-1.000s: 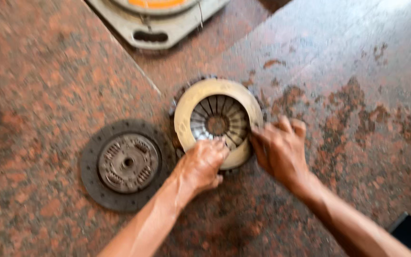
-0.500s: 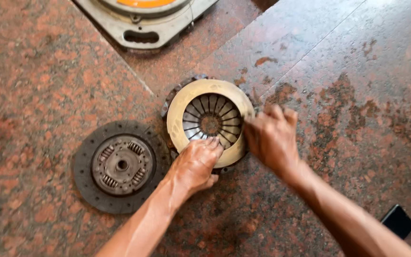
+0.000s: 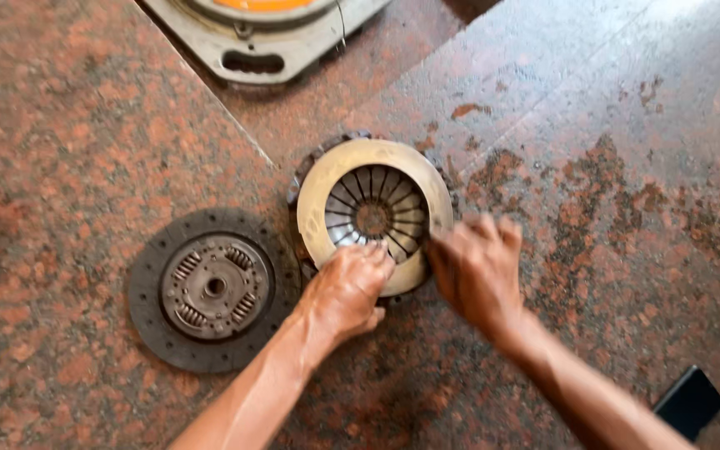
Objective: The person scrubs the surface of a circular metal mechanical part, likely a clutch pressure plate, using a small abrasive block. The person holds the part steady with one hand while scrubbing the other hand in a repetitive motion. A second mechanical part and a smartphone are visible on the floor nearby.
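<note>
A dark round clutch friction disc with a metal spring hub (image 3: 208,288) lies flat at the left of the reddish speckled stone floor (image 3: 68,142). Just beside it, near the middle, rests a tan round metal clutch pressure plate with radial spring fingers (image 3: 374,208). The left hand (image 3: 347,290) grips its near rim; the right hand (image 3: 477,268) presses its right edge, fingers blurred. Fingers could be pinched if the heavy plate slips. A black phone (image 3: 690,403) lies at the right.
</note>
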